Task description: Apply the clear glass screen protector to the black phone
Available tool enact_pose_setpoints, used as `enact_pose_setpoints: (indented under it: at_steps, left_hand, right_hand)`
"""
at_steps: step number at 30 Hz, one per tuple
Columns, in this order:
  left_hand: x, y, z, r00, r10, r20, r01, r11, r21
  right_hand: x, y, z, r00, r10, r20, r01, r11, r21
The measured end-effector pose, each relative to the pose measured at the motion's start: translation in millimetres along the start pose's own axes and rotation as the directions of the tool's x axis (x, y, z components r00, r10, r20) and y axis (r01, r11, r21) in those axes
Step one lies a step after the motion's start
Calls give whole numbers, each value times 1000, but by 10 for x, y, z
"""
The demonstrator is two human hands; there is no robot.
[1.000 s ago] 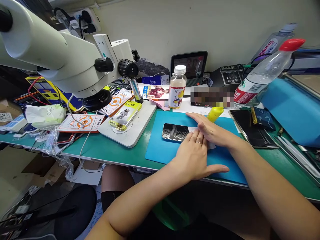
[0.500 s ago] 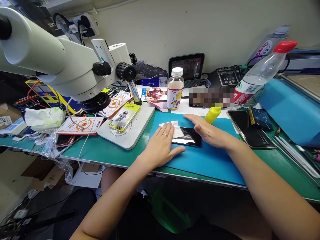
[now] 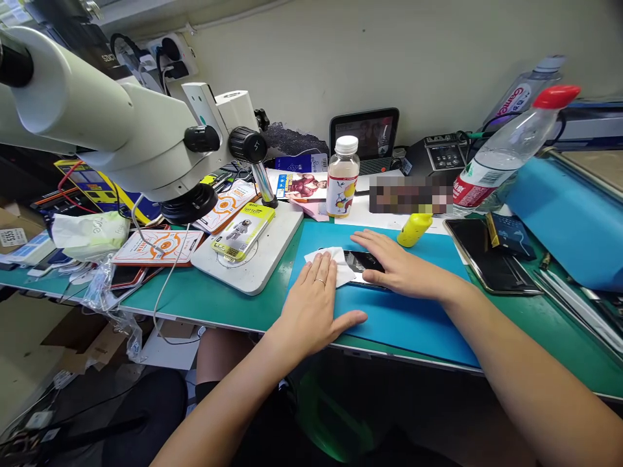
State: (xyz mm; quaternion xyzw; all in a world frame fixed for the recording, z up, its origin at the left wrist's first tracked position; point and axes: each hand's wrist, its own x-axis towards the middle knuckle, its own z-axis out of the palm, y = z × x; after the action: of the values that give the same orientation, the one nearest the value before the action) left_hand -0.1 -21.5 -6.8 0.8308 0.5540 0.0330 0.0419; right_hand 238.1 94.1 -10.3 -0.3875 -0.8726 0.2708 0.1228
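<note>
A black phone (image 3: 361, 261) lies on the blue mat (image 3: 403, 324), its glossy face upward. My left hand (image 3: 314, 301) is laid flat, fingers together and thumb out to the side, pressing a white wipe (image 3: 343, 267) over the phone's left end. At the right end rests my right hand (image 3: 389, 264), its fingers stretched along the far edge and its thumb along the near edge; it covers that end. Just beyond the right hand stands a small yellow bottle (image 3: 415, 229), leaning a little.
To the left, a microscope (image 3: 160, 130) overhangs its white base (image 3: 253, 272), which carries a yellow battery pack (image 3: 243, 230). A juice bottle (image 3: 342, 185) stands behind the mat. On the right are another phone (image 3: 487, 256) and a tilted red-capped bottle (image 3: 511, 162).
The right hand has come down onto the phone's right end, its thumb now against the near edge. The left hand and wipe have shifted slightly toward the phone's left end.
</note>
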Motion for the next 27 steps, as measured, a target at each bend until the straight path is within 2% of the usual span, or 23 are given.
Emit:
enact_pose_setpoints:
  at_steps: [8,15,18,21,27]
  left_hand:
    - [285,313,-47,999,41,15,-41,999,35]
    - [316,526,-23,994,110,-7,-109,994,29]
    - [284,479,-69,989,145,20,-145,989,-15]
    - [236,335,-106,983,173,59,-170,984,-61]
    - [135,-26,-39,995,99,-2,-99,995,-7]
  right_hand:
    - [0,39,-17,997,-61,-44,62,998,27]
    - [-24,18,-36,998,-40,-56,43,997,66]
    - [-35,6,-50,998,-37,-55,41,996,75]
    - [-43,4,-60,998,-37,-49,41,996,73]
    - [-68,12,-79,999,-34,-15,35,998,54]
